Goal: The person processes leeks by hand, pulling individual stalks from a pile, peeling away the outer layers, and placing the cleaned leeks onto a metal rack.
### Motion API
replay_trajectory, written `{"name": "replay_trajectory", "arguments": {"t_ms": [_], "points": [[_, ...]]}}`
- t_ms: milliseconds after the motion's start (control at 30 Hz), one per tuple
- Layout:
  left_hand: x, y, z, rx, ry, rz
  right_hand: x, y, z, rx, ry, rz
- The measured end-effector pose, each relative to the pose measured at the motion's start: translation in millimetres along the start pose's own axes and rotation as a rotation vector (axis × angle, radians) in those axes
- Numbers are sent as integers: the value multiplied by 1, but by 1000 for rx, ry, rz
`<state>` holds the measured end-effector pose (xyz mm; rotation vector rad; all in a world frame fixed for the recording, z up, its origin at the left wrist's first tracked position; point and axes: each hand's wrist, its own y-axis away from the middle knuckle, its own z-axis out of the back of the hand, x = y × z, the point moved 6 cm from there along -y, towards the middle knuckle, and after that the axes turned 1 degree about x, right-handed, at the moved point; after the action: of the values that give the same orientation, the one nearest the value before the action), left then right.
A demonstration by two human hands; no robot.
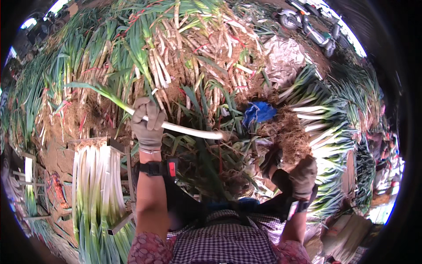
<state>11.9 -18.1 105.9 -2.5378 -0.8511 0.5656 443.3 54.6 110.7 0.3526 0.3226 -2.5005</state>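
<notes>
Low and left of the grip lies a leek bundle [99,176]. The left hand [148,125], forearm straight ahead, clasps a leek [178,128] crosswise, leaves leftward. Well right, the right hand [304,176] curls near shaggy roots [292,132]; whether it grips anything, I cannot tell.

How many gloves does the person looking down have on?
2. One greyish-brown glove is on the left hand, closed around a leek; the other glove is on the right hand, beside the row of leeks. Neither is hidden.
</notes>
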Motion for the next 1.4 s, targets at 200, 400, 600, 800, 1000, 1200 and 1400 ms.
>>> {"name": "replay_trajectory", "arguments": {"t_ms": [200, 400, 600, 800, 1000, 1200, 1400], "points": [[20, 21, -7, 92, 17, 99, 73, -31, 13, 358, -1796, -18], [28, 32, 11, -21, 81, 180, 143, -40, -10, 641, -1789, 214], [30, 26, -7, 238, 137, 331, 149, -27, 0, 912, -1839, 87], [57, 30, 11, -256, -165, 360, 93, -65, 41, -198, -1106, 50], [79, 39, 3, -254, -22, 336, 95, -82, 50, -351, -907, -98], [84, 46, -19, -331, -164, 263, 177, -112, 43, -338, -908, -27], [68, 41, -55, 89, -705, 153, 203, -140, -3, 69, -1112, 69]]}}
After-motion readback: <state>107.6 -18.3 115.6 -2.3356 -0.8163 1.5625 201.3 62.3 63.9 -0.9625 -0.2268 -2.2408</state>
